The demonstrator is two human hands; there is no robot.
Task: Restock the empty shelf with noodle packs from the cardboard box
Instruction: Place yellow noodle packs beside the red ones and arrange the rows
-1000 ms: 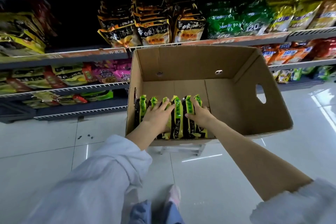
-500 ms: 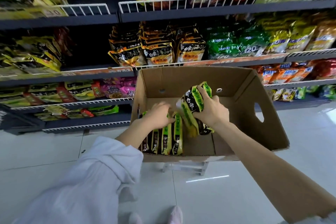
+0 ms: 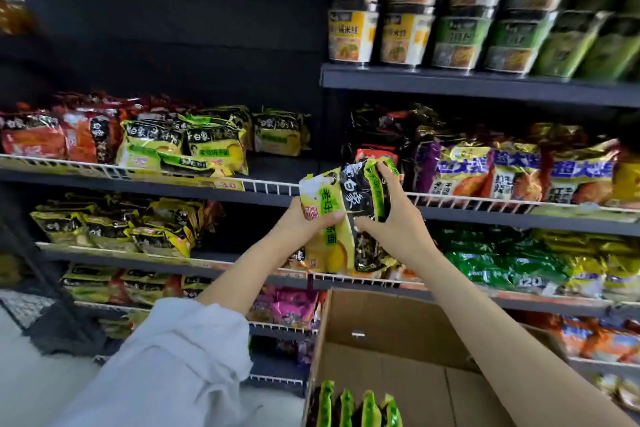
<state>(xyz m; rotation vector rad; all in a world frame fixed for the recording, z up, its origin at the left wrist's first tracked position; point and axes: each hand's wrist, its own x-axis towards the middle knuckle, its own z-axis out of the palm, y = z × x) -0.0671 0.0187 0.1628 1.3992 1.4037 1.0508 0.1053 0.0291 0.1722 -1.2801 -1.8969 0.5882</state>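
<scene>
Both hands, left (image 3: pixel 304 218) and right (image 3: pixel 391 218), gripped noodle packs (image 3: pixel 346 215) lifted above the box (image 3: pixel 398 329); next, likely, setting them into the shelf gap (image 3: pixel 277 166).

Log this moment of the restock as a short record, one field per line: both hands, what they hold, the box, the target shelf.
left hand: left hand grips the noodle packs from the left side
right hand: right hand grips the same bundle from the right
held item: yellow-green and black packs, raised in front of the shelves
cardboard box: cardboard box below the right arm, green-edged packs standing on edge inside
target shelf: bare gap right of matching yellow packs behind the white wire rail
</scene>
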